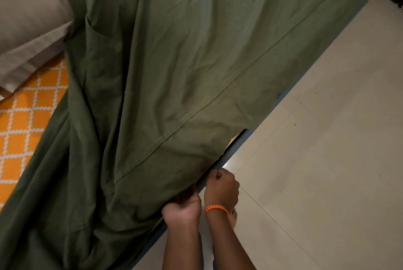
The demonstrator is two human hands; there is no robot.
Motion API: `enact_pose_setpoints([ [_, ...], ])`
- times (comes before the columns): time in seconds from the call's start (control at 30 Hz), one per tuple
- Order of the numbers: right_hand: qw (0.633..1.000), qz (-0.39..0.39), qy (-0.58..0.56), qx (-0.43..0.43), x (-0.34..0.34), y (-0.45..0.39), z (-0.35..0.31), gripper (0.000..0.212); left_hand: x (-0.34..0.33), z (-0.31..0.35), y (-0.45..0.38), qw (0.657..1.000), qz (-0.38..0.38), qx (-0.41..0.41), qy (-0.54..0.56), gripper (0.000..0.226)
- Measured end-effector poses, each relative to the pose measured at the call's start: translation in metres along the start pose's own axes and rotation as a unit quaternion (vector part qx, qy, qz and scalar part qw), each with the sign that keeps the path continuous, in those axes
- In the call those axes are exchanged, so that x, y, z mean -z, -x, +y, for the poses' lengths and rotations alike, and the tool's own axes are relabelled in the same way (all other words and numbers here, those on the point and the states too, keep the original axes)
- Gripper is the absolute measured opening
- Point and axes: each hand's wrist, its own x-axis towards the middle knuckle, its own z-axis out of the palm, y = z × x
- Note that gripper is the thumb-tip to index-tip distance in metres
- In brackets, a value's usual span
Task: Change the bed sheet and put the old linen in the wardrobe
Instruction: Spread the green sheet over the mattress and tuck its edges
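The green sheet (174, 62) lies loosely spread and creased across the bed, its hemmed edge running along the bed edge (226, 156) above the tiled floor (327, 117). On the far side of the sheet from that edge, an orange patterned cover (26, 121) is exposed, with a grey pillow (26, 19) beside it.

Both hands work at the bed edge. The left hand (183, 206) has its fingers curled tight into a bunch of the sheet. The right hand (221, 189), with an orange wristband (217, 209), is also curled at the bed edge; its fingertips are hidden, so whether it holds cloth cannot be told.

The step in hand appears to be tucking or seating the sheet along this edge. To do it well, the person should draw the cloth taut toward the bed edge before pushing it under, keep the hem parallel to the edge, and work along it in short stages. The deep creases toward the pillow likely need smoothing out first.
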Motion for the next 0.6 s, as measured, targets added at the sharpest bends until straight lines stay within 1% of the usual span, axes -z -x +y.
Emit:
enact_pose_setpoints([
  [0.03,0.997,0.059,-0.035,0.026,0.004,0.001,-0.005,0.022,-0.003,-0.003,0.013,0.999,0.002,-0.016,-0.031,0.034],
  [0.07,0.992,0.072,-0.074,0.068,0.01,0.005,-0.012,0.017,0.001,-0.005,0.022,0.997,0.001,-0.033,-0.071,0.033],
  [0.13,0.976,0.056,-0.174,0.12,0.012,0.004,-0.025,0.014,0.006,-0.006,0.032,0.986,0.006,-0.067,-0.155,0.035],
  [0.2,0.96,0.033,-0.251,0.119,0.011,0.008,-0.033,0.009,0.009,-0.006,0.045,0.975,0.035,-0.094,-0.2,0.028],
  [0.23,0.958,0.039,-0.263,0.112,0.009,0.012,-0.035,0.01,0.012,-0.005,0.053,0.966,0.06,-0.121,-0.219,0.022],
  [0.3,0.962,0.077,-0.233,0.121,0.003,0.022,-0.035,0.027,0.015,-0.006,0.068,0.948,0.131,-0.181,-0.228,0.013],
  [0.33,0.967,0.085,-0.202,0.133,0.001,0.029,-0.033,0.036,0.019,-0.004,0.076,0.938,0.155,-0.213,-0.227,0.013],
  [0.37,0.973,0.082,-0.163,0.143,-0.002,0.035,-0.03,0.045,0.022,-0.003,0.083,0.929,0.162,-0.244,-0.226,0.018],
  [0.43,0.983,0.055,-0.089,0.149,-0.007,0.048,-0.026,0.058,0.03,0.002,0.093,0.917,0.151,-0.29,-0.229,0.038],
  [0.5,0.988,0.015,-0.072,0.136,-0.011,0.056,-0.024,0.057,0.037,0.01,0.095,0.918,0.133,-0.29,-0.235,0.056],
  [0.53,0.989,-0.001,-0.071,0.132,-0.012,0.057,-0.024,0.056,0.037,0.017,0.094,0.923,0.127,-0.279,-0.234,0.059],
  [0.6,0.989,-0.023,-0.064,0.132,-0.01,0.056,-0.028,0.055,0.032,0.031,0.091,0.933,0.121,-0.249,-0.229,0.055],
])
